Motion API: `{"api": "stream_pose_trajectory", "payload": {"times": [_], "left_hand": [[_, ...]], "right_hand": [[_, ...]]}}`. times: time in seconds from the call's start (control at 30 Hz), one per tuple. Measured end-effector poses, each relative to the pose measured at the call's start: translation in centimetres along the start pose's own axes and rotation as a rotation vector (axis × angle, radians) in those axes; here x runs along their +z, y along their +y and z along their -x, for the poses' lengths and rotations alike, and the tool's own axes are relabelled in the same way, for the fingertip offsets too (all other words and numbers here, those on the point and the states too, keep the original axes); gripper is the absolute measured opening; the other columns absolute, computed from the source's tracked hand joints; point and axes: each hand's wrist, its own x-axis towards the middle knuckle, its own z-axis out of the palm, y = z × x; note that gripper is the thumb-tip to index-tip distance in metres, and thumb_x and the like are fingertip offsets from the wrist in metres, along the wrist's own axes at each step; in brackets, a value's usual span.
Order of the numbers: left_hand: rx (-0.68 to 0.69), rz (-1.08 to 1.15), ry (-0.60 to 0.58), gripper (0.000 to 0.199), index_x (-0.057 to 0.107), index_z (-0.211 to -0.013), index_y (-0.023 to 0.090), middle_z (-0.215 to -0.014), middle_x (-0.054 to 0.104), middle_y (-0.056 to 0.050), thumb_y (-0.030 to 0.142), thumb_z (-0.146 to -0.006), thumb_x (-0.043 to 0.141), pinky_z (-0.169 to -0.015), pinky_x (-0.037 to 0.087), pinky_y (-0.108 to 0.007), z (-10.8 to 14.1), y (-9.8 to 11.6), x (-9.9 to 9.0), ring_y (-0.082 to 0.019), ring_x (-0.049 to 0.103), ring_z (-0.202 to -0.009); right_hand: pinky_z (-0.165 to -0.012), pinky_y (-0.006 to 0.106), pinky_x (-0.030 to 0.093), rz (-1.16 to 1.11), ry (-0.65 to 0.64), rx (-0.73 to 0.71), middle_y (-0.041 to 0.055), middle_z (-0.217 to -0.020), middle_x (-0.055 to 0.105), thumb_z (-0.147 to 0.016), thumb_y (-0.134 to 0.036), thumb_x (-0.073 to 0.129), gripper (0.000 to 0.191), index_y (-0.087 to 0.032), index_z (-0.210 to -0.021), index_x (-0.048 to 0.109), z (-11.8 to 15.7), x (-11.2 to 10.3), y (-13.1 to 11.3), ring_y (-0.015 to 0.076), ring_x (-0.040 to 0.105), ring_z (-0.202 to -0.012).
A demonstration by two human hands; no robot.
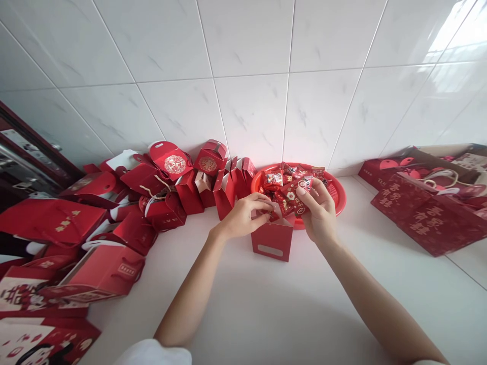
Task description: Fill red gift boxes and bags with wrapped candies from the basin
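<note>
Red box [271, 236] upright on the white tabletop [243, 314], below and between the two hands; top open, pale strip [270, 250] low on its near face. Left hand [243, 218]: fingers bent, partly closed, fingertips at the box's open mouth; cannot tell whether they pinch anything besides its edge. Right hand [321, 214]: half closed round a red packet [294, 198], thumb laid over its face, fingers behind. Packet printed with pale flowers, held tilted over the far right of the box's mouth, just right of the left fingertips. Just beyond both hands, an orange-red basket [341, 195], low, rounded, perforated on the side beyond the right hand. Heaped in it: wrapped sweets [273, 178], mostly red, glossy. Basket partly hidden by box and hands; cannot tell whether box and basket touch. Beyond the left hand, slim open-topped boxes [224, 197] in a tight row, near the basket. Farther left of that hand, a crowd of red gift boxes [129, 228], some with cord handles, one medallion box [175, 163] bearing a gold roundel. Well apart to the right of the right hand, a dark red carton [429, 218] with gold characters; red and pale pieces inside, plus a light cord. Marbled wall tiles [251, 111] behind everything. White sleeve [155, 354] at the left elbow.
</note>
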Motion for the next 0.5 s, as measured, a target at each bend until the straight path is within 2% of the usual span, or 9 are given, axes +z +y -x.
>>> {"api": "stream_pose_trajectory", "payload": {"times": [0.17, 0.3, 0.5], "left_hand": [[-0.063, 0.09, -0.013, 0.02, 0.075, -0.101, 0.021, -0.12, 0.064, -0.012, 0.019, -0.084, 0.067, -0.085, 0.06, -0.035, -0.2, -0.1, 0.0, -0.024, 0.065, -0.112], [-0.077, 0.134, -0.065, 0.018, 0.074, -0.101, 0.021, -0.119, 0.063, -0.011, 0.02, -0.083, 0.069, -0.093, 0.056, -0.038, -0.3, -0.1, -0.2, -0.024, 0.061, -0.115], [-0.137, 0.242, -0.167, 0.018, 0.074, -0.101, 0.022, -0.126, 0.058, -0.009, 0.032, -0.09, 0.065, -0.1, 0.054, -0.038, -0.1, 0.0, -0.6, -0.025, 0.058, -0.12]], "right_hand": [[-0.072, 0.032, 0.057, 0.032, -0.031, -0.064, 0.001, -0.099, 0.067, -0.077, -0.041, 0.082, 0.033, -0.028, -0.096, 0.058, 0.5, -0.1, -0.2, 0.0194, 0.067, -0.086], [-0.072, 0.032, 0.056, 0.109, -0.067, -0.154, 0.0014, -0.099, 0.067, -0.079, -0.04, 0.08, 0.032, -0.028, -0.101, 0.06, 1.0, 0.1, 0.2, 0.0194, 0.065, -0.088], [-0.065, 0.03, 0.053, 0.27, -0.102, -0.212, -0.0001, -0.089, 0.067, -0.083, -0.038, 0.076, 0.027, -0.025, -0.099, 0.059, 1.3, 0.5, 0.6, 0.0162, 0.061, -0.076]]}}
